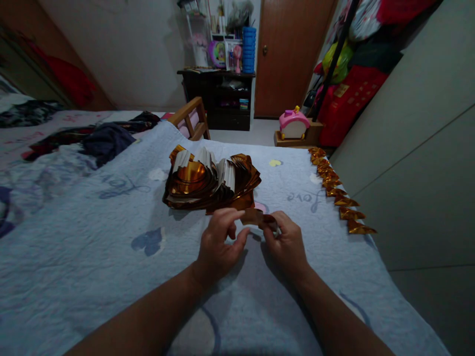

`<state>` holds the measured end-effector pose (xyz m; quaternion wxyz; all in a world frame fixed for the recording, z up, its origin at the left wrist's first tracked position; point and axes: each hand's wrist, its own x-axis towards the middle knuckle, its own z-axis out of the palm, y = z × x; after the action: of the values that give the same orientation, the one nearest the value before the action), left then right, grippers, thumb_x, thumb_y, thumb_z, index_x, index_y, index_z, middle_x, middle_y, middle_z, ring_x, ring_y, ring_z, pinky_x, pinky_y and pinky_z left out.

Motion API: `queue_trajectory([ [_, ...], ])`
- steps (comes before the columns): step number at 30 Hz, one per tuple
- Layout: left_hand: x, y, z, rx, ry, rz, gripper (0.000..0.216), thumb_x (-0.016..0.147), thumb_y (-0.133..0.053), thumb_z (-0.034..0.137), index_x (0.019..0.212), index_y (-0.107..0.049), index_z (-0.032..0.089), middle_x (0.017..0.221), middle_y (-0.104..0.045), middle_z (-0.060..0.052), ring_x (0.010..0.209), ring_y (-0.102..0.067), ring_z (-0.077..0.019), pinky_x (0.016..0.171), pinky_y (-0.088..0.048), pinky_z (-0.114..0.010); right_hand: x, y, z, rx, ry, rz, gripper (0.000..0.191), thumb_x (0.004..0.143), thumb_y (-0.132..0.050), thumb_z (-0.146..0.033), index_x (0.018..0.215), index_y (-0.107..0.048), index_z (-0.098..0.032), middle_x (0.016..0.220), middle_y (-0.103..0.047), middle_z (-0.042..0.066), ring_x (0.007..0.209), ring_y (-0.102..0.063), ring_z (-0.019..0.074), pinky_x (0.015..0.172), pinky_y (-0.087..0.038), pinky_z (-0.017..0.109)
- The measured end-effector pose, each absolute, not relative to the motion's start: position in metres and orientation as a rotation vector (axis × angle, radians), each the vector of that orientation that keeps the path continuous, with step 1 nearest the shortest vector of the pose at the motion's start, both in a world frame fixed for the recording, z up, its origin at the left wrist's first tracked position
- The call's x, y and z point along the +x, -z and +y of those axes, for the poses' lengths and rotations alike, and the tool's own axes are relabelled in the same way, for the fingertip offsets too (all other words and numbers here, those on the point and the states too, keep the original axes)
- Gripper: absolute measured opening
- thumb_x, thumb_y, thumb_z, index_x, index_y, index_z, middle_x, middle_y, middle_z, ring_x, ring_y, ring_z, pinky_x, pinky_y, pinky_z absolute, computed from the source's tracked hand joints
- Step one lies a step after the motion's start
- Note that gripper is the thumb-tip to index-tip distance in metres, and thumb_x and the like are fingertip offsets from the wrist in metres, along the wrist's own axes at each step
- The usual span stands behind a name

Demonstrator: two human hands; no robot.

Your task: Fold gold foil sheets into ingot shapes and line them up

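Above pale blue bedding [111,277], bronze foil strip [253,216], right hand [287,242] pinching one end, left hand [218,242] at the other, thumb and forefinger spread, foil stack [212,178] just beyond, folded pieces [333,183] rightward

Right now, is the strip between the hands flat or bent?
Bent: the brown-gold strip curves near the right hand.

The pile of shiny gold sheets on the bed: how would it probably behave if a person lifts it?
The pile of shiny gold sheets would probably sag or spread, as its many thin layers curl and fan. Glossy faces may slip. Rolling seems unlikely: it lies broad and low.
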<state>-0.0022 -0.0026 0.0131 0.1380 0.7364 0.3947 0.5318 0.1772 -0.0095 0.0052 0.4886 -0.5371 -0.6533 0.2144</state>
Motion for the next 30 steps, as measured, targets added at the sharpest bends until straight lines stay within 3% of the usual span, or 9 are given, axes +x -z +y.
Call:
queue_trajectory([
  [3, 0.0, -0.013, -0.01, 2.231, -1.447, 0.996, 0.041, 0.088, -0.063, 0.009, 0.124, -0.06, 0.027, 0.123, -0.065, -0.007, 0.072, -0.063, -0.0105, 0.065, -0.053, -0.023, 0.178, -0.002, -0.01, -1.319, -0.375, -1.746, 0.012, 0.088, -0.054, -0.017, 0.084, -0.065, -0.02, 0.082, -0.063, 0.006, 0.08, -0.057, 0.021, 0.073, -0.043, 0.033],
  [6, 0.003, -0.014, -0.008, 2.234, -1.255, 0.984, 0.046, 0.091, -0.056, 0.011, 0.135, -0.056, 0.024, 0.143, -0.057, -0.012, 0.11, -0.067, -0.0212, 0.085, -0.057, -0.03, 0.178, 0.002, -0.01, -1.328, -0.314, -1.836, 0.014, 0.088, -0.052, -0.015, 0.084, -0.065, -0.019, 0.084, -0.063, 0.007, 0.083, -0.057, 0.0222, 0.076, -0.043, 0.035],
  [8, 0.004, -0.016, -0.003, 2.207, -1.154, 0.989, 0.045, 0.092, -0.055, 0.013, 0.137, -0.057, 0.022, 0.14, -0.061, -0.012, 0.121, -0.063, -0.0239, 0.096, -0.054, -0.033, 0.176, 0.003, -0.011, -1.297, -0.292, -1.873, 0.015, 0.088, -0.052, -0.016, 0.086, -0.067, -0.019, 0.085, -0.064, 0.008, 0.084, -0.057, 0.023, 0.077, -0.043, 0.036],
  [12, 0.001, -0.021, 0.005, 2.059, -1.106, 1.044, 0.023, 0.095, -0.055, 0.021, 0.11, -0.073, 0.021, 0.104, -0.077, -0.007, 0.096, -0.071, -0.0207, 0.09, -0.054, -0.03, 0.174, -0.005, -0.012, -1.173, -0.482, -1.845, 0.013, 0.088, -0.057, -0.02, 0.093, -0.069, -0.021, 0.088, -0.066, 0.008, 0.085, -0.059, 0.0227, 0.077, -0.045, 0.036],
  [14, 0.0, -0.024, 0.007, 1.98, -1.129, 1.079, 0.017, 0.094, -0.059, 0.025, 0.098, -0.076, 0.021, 0.093, -0.077, -0.006, 0.085, -0.071, -0.0194, 0.082, -0.054, -0.029, 0.174, -0.011, -0.013, -1.15, -0.668, -1.728, 0.009, 0.089, -0.06, -0.024, 0.092, -0.067, -0.022, 0.085, -0.066, 0.005, 0.081, -0.059, 0.0206, 0.075, -0.046, 0.034],
  [19, 0.001, -0.027, 0.007, 1.845, -1.114, 1.068, 0.013, 0.088, -0.064, 0.022, 0.089, -0.077, 0.019, 0.076, -0.075, -0.003, 0.065, -0.066, -0.0158, 0.065, -0.05, -0.026, 0.177, -0.019, -0.014, -1.145, -1.062, -1.343, 0.01, 0.086, -0.065, -0.032, 0.082, -0.067, -0.023, 0.078, -0.063, 0.001, 0.076, -0.057, 0.0182, 0.072, -0.046, 0.032],
  [23, 0.001, -0.026, 0.006, 1.724, -1.054, 1.046, 0.016, 0.088, -0.064, 0.027, 0.088, -0.077, 0.017, 0.074, -0.074, -0.004, 0.064, -0.065, -0.0168, 0.06, -0.049, -0.026, 0.179, -0.017, -0.014, -1.096, -1.31, -1.096, 0.016, 0.081, -0.069, -0.038, 0.081, -0.068, -0.022, 0.076, -0.065, 0.001, 0.069, -0.057, 0.0163, 0.065, -0.046, 0.029],
  [30, -0.001, -0.028, 0.006, 1.774, -0.992, 1.025, 0.016, 0.088, -0.064, 0.027, 0.084, -0.077, 0.017, 0.073, -0.074, -0.004, 0.066, -0.066, -0.0176, 0.063, -0.05, -0.027, 0.18, -0.017, -0.014, -1.108, -1.362, -0.999, 0.019, 0.079, -0.069, -0.038, 0.073, -0.069, -0.02, 0.066, -0.062, 0.0, 0.061, -0.053, 0.0135, 0.057, -0.042, 0.025],
])
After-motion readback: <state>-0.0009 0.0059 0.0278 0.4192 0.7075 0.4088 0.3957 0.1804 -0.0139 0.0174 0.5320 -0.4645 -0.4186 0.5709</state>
